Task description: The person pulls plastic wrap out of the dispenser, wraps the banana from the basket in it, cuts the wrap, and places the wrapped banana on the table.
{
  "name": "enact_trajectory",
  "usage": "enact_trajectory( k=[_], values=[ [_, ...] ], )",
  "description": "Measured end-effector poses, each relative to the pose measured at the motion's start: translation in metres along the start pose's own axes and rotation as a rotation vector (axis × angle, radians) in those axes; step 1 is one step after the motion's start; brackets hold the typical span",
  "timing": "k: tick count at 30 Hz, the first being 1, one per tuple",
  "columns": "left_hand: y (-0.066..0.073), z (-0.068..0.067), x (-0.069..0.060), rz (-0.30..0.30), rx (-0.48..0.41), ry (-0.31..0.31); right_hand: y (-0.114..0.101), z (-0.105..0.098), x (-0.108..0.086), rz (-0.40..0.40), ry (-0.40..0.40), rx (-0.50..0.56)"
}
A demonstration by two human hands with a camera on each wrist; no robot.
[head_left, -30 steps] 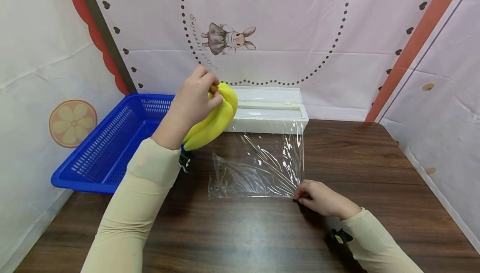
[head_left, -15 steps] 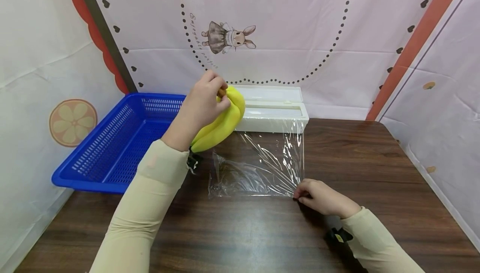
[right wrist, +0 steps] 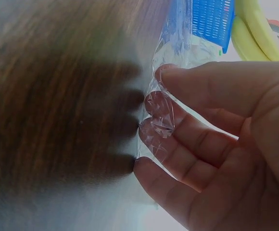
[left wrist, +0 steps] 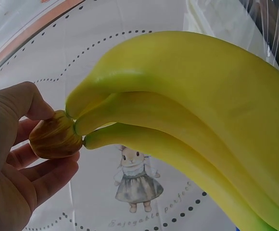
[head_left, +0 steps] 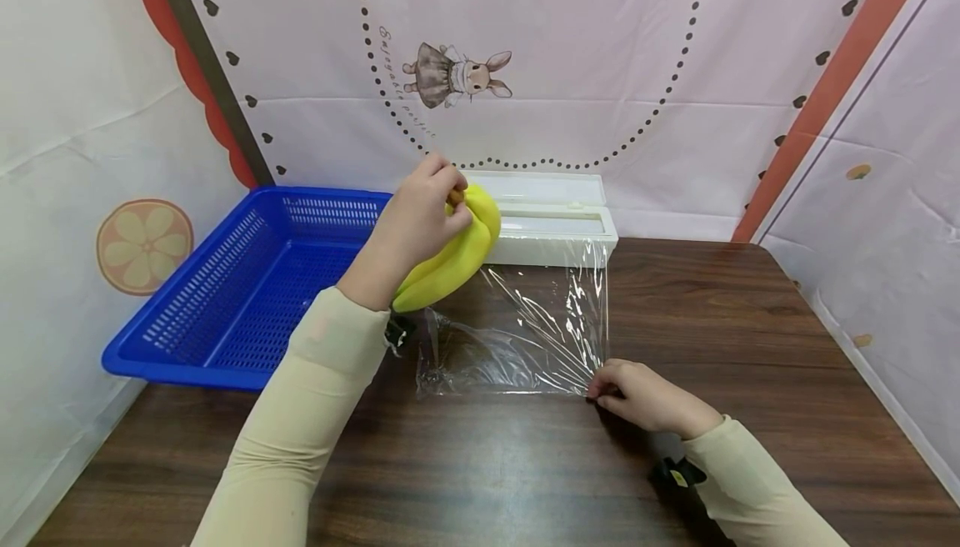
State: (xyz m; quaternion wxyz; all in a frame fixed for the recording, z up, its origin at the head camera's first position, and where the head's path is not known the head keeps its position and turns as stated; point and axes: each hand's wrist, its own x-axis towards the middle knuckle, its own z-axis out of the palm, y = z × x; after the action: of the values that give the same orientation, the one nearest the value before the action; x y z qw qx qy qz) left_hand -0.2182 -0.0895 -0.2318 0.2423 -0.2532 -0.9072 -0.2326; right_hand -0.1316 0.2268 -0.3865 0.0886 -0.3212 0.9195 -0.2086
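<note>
My left hand (head_left: pixel 420 218) pinches the brown stem end (left wrist: pixel 57 135) of a bunch of yellow bananas (head_left: pixel 457 259). The bunch hangs in the air, in front of the left part of a white cling film dispenser (head_left: pixel 517 250). From that box a clear sheet of cling film (head_left: pixel 510 355) stretches over the table toward me, creased toward its near right corner. At that corner my right hand (head_left: pixel 648 397) holds the film between thumb and fingers, its fingertips down at the tabletop. In the right wrist view, crumpled film (right wrist: pixel 163 113) covers some fingertips.
A blue perforated plastic basket (head_left: pixel 180 376) stands on the left of the brown wooden table (head_left: pixel 480 472), partly behind the left arm. The dispenser's lid (head_left: pixel 543 188) is raised, against the rabbit-printed cloth (head_left: pixel 600 47) at the back. Cloth walls close both sides.
My left hand has carried the bananas to the right and a little lower, farther from the basket and nearer the film. The right hand and the film have stayed in place.
</note>
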Motion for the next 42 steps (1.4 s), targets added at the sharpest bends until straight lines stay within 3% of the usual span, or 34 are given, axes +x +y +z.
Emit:
enact_trajectory(
  k=[15, 23, 35, 42],
  values=[
    [0.001, 0.016, -0.005, -0.009, -0.010, -0.036, 0.000, 0.001, -0.001, -0.016, 0.021, -0.017],
    [0.003, 0.025, -0.007, 0.047, -0.018, -0.011, 0.000, 0.001, -0.001, -0.015, 0.018, -0.015],
    [0.012, 0.037, -0.008, 0.052, -0.039, -0.074, 0.000, 0.001, 0.000, -0.016, 0.018, -0.014],
    [0.013, 0.049, -0.009, 0.092, -0.037, -0.078, 0.001, 0.001, 0.000, -0.023, 0.019, -0.016]
  ],
)
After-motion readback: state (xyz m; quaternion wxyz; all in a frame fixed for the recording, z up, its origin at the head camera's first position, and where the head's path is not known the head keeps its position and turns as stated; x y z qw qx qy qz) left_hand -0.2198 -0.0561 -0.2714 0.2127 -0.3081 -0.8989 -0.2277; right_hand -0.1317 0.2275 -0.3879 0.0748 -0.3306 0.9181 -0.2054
